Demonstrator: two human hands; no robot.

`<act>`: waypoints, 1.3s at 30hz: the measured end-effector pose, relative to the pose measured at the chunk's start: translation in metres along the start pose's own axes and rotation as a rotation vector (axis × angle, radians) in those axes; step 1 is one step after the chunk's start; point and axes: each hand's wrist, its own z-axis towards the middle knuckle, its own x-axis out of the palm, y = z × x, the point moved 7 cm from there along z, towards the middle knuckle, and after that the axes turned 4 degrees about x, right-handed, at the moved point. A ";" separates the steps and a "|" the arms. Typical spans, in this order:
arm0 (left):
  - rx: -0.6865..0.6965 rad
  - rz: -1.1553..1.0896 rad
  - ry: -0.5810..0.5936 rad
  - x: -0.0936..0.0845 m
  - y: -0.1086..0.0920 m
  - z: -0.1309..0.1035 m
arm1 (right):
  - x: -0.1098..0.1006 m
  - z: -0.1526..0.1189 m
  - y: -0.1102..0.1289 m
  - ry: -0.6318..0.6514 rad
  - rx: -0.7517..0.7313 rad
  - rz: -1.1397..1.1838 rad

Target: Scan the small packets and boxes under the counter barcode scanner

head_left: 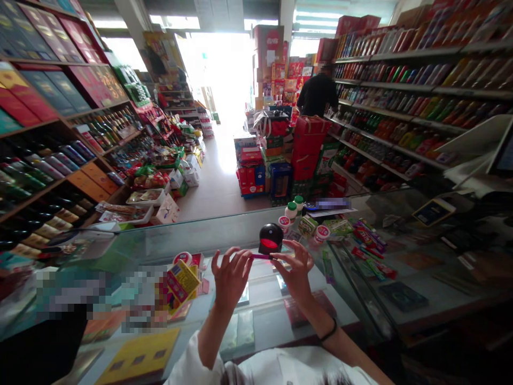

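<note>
A slim purple packet, seen edge-on, spans the gap between my hands over the glass counter. My left hand pinches its left end, and my right hand grips the right end between thumb and fingers. Just beyond it stands a round black barcode scanner, its window glowing red toward me. Past my right hand are small tubs with pink-and-white lids, green-capped white bottles and several colourful candy packs. The packet's exact kind is too small to make out.
Left on the counter lie yellow-and-pink boxes and a round tub. A monitor stands at the right. Beyond the counter are stacked cartons, bottle shelves and a person in black facing them.
</note>
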 end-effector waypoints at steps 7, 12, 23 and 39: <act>-0.007 0.037 0.074 -0.071 0.060 -0.017 | 0.019 0.008 0.091 0.101 -0.320 0.088; -0.058 0.156 0.119 -0.100 0.112 -0.048 | 0.063 -0.013 0.148 0.125 -0.586 0.060; -0.105 0.218 0.265 -0.105 0.140 -0.102 | 0.115 -0.057 0.197 0.137 -0.797 -0.025; -0.184 0.175 0.280 -0.092 0.145 -0.117 | 0.113 -0.050 0.170 0.256 -0.704 -0.078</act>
